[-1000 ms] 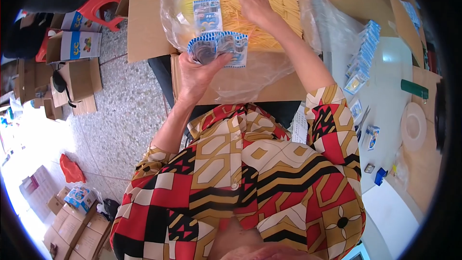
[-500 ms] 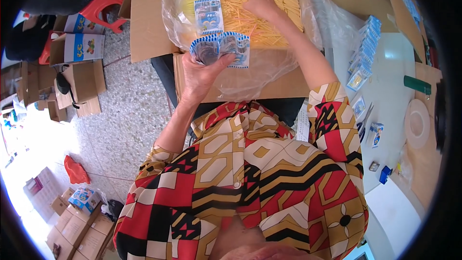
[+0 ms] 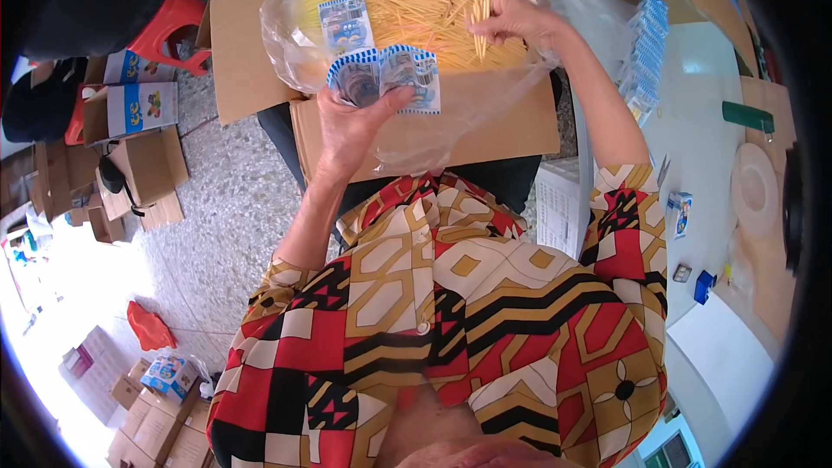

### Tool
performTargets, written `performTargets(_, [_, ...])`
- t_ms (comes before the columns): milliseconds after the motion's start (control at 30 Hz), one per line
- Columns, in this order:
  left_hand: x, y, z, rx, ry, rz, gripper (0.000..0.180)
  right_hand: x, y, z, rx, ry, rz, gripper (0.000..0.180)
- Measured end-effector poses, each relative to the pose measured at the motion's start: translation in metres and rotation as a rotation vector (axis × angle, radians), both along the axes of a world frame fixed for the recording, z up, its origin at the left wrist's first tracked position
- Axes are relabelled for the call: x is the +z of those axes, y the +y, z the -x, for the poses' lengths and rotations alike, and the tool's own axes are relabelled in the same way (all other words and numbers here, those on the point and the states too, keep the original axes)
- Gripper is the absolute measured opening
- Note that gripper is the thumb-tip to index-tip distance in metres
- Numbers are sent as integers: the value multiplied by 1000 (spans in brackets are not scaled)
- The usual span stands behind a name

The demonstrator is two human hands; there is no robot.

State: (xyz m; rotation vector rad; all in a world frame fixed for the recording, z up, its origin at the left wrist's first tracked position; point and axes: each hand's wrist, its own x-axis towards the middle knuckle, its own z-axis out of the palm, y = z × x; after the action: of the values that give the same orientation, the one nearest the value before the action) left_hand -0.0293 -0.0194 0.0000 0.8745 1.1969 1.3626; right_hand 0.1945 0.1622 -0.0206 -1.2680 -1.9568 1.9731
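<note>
Clear packets with blue-and-white patterned edges are gripped in my left hand, its thumb pressed over them. One packet's mouth looks rounded and spread. A small bundle of thin yellow sticks is pinched upright between the fingers of my right hand, above the right side of a heap of loose yellow sticks. That heap fills a clear plastic bag lining a cardboard box in front of me. Another packet lies on the heap's left part, just beyond my left hand.
On the right, a pale table carries a long row of blue-and-white packets, a dark green object and a small blue item. A red stool and open cartons stand on the left.
My right hand has come up out of the heap and shifted right, now with a bundle of sticks. My left hand keeps its hold on the packets. The whole view has shifted slightly.
</note>
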Motion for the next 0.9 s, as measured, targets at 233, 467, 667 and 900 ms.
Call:
performTargets(233, [3,7,-13,-79,-13,-21,28,-27,-16,-24,45,-143,-115,22])
performTargets(467, [4,9,-20,-112,-10,-52,24,61,-49,-11,-284,279,-300,17])
performTargets(667, [-2,14,-28,-148,86,-81,22,105,-77,-3,-227,454,-454,9])
performTargets(900, [3,18,-32,-105,110,-71,18,105,-92,1,-311,530,-368,8])
